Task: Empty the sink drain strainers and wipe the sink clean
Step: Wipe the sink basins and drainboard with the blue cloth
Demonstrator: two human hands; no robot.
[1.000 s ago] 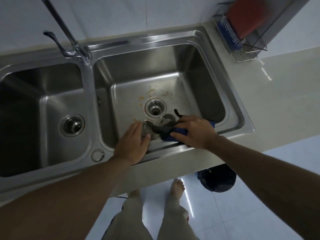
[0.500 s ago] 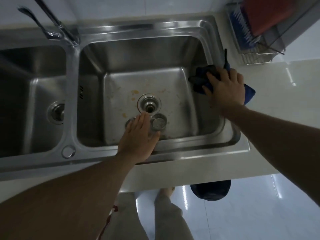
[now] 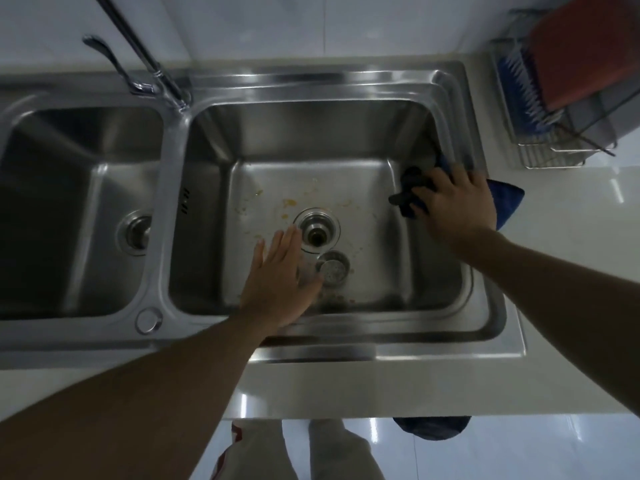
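Note:
A steel double sink fills the view. In the right basin the drain stands open, with orange food stains around it. A round metal strainer lies on the basin floor just in front of the drain. My left hand hovers flat with straight fingers over the floor beside the strainer and may hide another piece. My right hand presses a dark blue cloth against the basin's right wall and rim. The left basin's drain has its strainer in place.
The faucet rises from the divider at the back. A wire rack with a blue brush and a red item sits on the counter at the far right. On the floor below the counter edge stands a dark bin, beside my legs.
My right hand carried the cloth from the front of the basin up to its right wall and slid slightly down. My left hand stayed flat near the strainer, shifting a little toward the drain.

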